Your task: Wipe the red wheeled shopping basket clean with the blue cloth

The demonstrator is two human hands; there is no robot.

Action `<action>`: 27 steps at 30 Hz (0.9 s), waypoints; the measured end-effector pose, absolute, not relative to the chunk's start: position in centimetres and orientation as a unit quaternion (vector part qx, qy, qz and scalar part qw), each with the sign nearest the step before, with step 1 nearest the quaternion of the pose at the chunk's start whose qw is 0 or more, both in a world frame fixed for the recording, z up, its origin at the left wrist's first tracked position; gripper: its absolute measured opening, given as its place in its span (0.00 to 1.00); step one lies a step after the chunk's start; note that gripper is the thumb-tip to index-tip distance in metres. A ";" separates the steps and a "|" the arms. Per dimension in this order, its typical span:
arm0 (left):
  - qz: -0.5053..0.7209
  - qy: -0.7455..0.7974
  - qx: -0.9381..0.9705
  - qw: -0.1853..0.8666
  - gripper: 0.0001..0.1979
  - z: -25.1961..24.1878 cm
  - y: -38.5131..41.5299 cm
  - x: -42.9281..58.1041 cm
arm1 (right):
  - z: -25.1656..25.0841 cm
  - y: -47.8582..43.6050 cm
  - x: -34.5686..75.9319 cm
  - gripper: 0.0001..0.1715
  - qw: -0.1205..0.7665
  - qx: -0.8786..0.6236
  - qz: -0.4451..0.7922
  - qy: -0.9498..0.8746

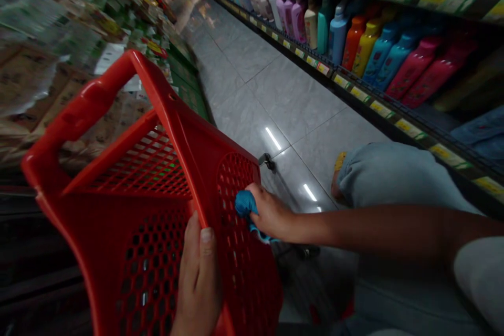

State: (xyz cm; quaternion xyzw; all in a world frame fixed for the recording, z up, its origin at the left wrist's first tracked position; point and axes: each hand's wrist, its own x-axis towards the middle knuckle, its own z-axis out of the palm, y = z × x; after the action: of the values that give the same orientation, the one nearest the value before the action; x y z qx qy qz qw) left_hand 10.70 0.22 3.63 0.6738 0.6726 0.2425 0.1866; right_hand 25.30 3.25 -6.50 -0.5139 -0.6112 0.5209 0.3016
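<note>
A red plastic shopping cart (pixel 189 115) with perforated walls takes up the left and middle of the head view, tilted in the picture. My left hand (pixel 199 275) grips its near side rim, the thumb and fingers closed over the edge. Bunched in my right hand (pixel 271 214) is a blue cloth (pixel 245 203), pressed against the outer side wall over the holes. A loose end of the cloth hangs below my fingers. The fingertips of my right hand are partly hidden behind the cloth.
Shelves with price labels (pixel 380 108) run along the right, holding colourful bottles (pixel 366 47). Packaged goods (pixel 43 73) are piled on the left. Grey floor tiles (pixel 252 84) lie between, with a cart wheel (pixel 268 161) on them. My bent knee (pixel 394 173) is close to the shelf.
</note>
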 end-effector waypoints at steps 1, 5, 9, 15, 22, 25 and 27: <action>0.244 0.686 0.658 0.190 0.34 3.7 0.4 10.9 | -6.5 2.5 25.3 0.27 0.306 -0.511 0.519 -0.613; 0.257 0.711 0.626 0.192 0.41 3.9 1.2 11.0 | -5.8 -3.5 25.8 0.25 0.381 -0.261 0.429 -0.776; 0.239 0.701 0.643 0.195 0.38 4.1 1.9 10.7 | -7.1 -3.4 26.2 0.20 0.365 -0.259 0.396 -0.802; 0.265 0.664 0.666 0.214 0.30 3.7 2.5 10.9 | -8.1 -3.0 25.5 0.23 0.151 -0.539 0.624 -0.545; 0.280 0.644 0.679 0.214 0.26 3.9 2.9 11.3 | -6.7 -6.7 25.9 0.30 0.206 -0.426 0.697 -0.538; 0.272 0.637 0.688 0.217 0.25 4.1 3.1 11.4 | -7.1 -2.0 25.4 0.22 0.214 -0.558 0.639 -0.484; 0.271 0.640 0.685 0.218 0.25 4.0 3.1 11.3 | -6.4 -0.7 25.2 0.23 0.248 -0.564 0.616 -0.492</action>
State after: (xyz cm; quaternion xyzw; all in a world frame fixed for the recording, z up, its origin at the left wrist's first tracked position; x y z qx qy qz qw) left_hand 11.29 3.10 3.98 0.6853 0.6399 0.2706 0.2182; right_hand 25.25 -0.65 -6.38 -0.5635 -0.4919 0.6156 0.2479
